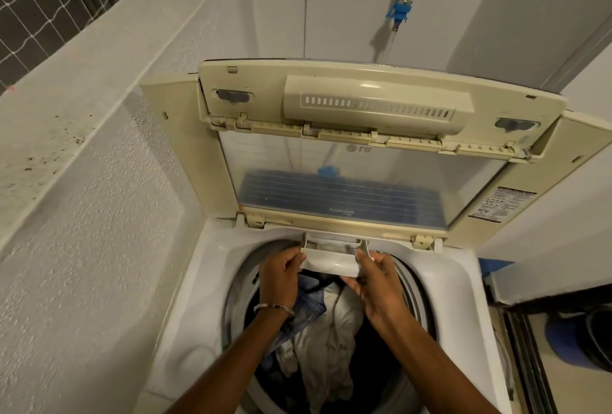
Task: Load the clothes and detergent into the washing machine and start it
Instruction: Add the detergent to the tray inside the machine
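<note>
White textured walls [99, 214] enclose a corner holding one top-loading washing machine [185, 330], its single folding lid [364, 161] raised upright against the back wall. One blue tap fitting [400, 12] projects from the wall above the lid. One drum [241, 281] lies open below, containing a heap of clothes [328, 330] in white, grey and blue; the number of garments cannot be told. One white detergent drawer [331, 263] protrudes from the rear rim of the opening, directly above the clothes. Two hands are shown: the left hand [281, 277] grasps the drawer's left end, the right hand [377, 284] its right end. One metal bracelet [274, 307] encircles the left wrist.
</note>
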{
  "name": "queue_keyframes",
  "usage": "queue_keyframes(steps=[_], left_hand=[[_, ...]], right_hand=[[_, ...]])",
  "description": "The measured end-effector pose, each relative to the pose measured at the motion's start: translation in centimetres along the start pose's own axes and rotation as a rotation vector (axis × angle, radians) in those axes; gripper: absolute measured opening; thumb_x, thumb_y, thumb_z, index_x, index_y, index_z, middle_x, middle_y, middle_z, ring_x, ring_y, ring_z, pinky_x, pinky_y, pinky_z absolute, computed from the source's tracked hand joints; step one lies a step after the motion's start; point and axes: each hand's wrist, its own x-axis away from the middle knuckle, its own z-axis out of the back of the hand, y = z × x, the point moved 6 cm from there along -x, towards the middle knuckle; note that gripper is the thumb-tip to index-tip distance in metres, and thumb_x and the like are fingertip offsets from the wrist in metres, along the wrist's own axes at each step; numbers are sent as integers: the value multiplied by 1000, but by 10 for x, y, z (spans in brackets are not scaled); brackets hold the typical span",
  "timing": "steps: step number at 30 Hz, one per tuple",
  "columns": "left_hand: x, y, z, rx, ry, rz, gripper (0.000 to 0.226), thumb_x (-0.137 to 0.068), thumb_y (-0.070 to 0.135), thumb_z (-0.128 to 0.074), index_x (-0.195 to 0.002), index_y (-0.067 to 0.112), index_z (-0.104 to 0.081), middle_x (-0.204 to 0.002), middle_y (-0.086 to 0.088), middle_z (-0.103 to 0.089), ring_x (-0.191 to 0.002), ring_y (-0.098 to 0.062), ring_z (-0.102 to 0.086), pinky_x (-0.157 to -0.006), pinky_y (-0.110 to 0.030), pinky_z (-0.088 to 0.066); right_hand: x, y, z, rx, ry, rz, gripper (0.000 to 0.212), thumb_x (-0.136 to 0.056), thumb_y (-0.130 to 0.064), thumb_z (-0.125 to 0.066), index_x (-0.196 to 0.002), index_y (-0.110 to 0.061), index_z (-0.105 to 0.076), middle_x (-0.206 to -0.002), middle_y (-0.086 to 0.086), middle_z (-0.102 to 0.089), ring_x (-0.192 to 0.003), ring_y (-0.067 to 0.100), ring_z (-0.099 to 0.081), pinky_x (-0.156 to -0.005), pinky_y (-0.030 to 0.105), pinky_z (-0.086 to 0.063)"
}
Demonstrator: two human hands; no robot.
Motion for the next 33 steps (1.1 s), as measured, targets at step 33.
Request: queue_keyframes(steps=[33], left_hand=[[32,-15,-57,1001,32,950,38,-100,-3,-33,-137,-10,-36,-140,-31,-43,-131,-41,-43,-96,-40,-40]], right_hand=[[9,29,-16,-360,174,-261,20,-87,15,-41,-84,6,-58,-93,26,-62,-92,33,-65,-81,38,-55]])
